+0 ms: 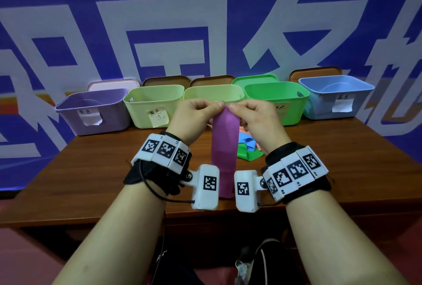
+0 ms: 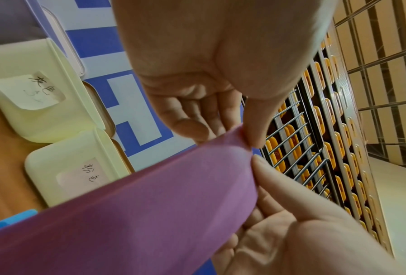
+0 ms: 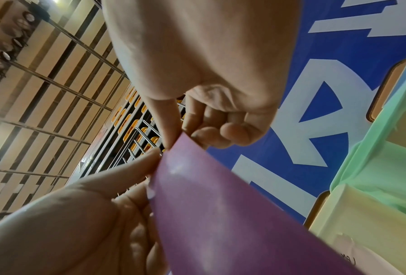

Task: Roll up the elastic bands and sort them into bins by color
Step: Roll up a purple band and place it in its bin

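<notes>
A purple elastic band [image 1: 223,147] hangs flat and unrolled from its top end, down between my wrists to the table's front edge. My left hand [image 1: 218,105] pinches the band's top left corner between thumb and fingers. My right hand [image 1: 233,107] pinches the top right corner beside it. The left wrist view shows my left hand [image 2: 244,138] pinching the band [image 2: 150,214]. In the right wrist view my right hand [image 3: 174,142] pinches the same edge of the band [image 3: 232,214].
Behind my hands a row of bins stands along the wall: purple [image 1: 91,113], pale green [image 1: 153,104], yellow-green [image 1: 212,91], green [image 1: 276,97] and blue [image 1: 335,95]. A pile of blue, green and pink bands [image 1: 249,147] lies on the brown table [image 1: 102,170].
</notes>
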The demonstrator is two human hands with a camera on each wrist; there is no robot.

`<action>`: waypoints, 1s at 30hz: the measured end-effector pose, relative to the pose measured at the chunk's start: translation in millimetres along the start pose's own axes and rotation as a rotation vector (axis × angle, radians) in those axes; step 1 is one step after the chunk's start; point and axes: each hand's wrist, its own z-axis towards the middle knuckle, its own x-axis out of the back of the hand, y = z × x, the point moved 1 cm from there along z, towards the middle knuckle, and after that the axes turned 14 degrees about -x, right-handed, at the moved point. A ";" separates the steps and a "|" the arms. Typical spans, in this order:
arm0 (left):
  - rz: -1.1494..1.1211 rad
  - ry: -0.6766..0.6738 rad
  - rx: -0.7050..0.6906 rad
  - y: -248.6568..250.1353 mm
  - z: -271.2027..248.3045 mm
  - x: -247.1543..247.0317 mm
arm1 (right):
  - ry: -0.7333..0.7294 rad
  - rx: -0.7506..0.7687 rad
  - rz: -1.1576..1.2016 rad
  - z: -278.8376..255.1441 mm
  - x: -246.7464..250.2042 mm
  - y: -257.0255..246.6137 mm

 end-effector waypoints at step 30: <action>-0.066 0.030 0.213 -33.0 -4.9 1.6 | -0.048 -0.216 -0.050 16.8 -8.4 30.7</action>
